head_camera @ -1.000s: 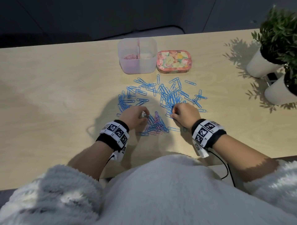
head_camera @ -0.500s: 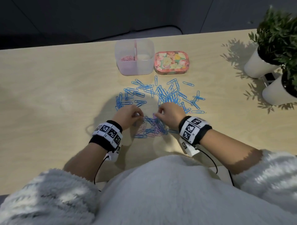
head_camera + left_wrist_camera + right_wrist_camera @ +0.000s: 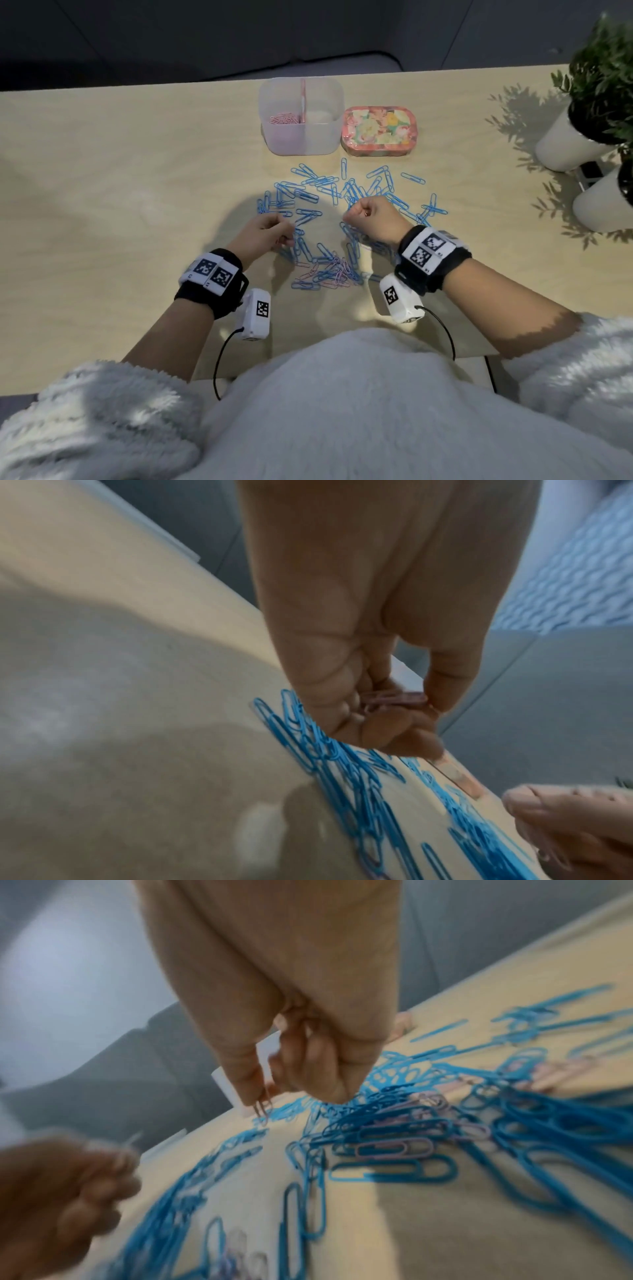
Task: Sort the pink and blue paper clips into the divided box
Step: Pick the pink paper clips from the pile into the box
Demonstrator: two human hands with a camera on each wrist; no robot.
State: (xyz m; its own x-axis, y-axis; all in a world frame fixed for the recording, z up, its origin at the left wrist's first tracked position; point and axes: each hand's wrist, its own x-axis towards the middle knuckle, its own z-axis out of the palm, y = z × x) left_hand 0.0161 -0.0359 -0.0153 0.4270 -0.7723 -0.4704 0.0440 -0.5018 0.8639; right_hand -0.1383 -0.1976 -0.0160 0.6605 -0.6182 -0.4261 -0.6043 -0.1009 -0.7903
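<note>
A spread of blue paper clips (image 3: 346, 195) covers the table, with a mixed pink-and-blue heap (image 3: 325, 272) near me. The clear divided box (image 3: 301, 137) stands at the back; its left compartment holds pink clips (image 3: 284, 118). My left hand (image 3: 265, 233) hovers over the left of the heap and pinches pink clips (image 3: 394, 699) in curled fingers. My right hand (image 3: 371, 216) is raised in a fist over the middle, pinching a pink clip (image 3: 263, 1108) between thumb and forefinger.
A floral tin (image 3: 378, 132) sits right of the box. Two white plant pots (image 3: 568, 144) (image 3: 606, 202) stand at the right edge of the wooden table (image 3: 120, 188). A fluffy white sleeve and body fill the foreground.
Both hands have lifted off the heap with pink clips in their fingers. The right hand has moved away from me, toward the box; the left has drifted slightly left.
</note>
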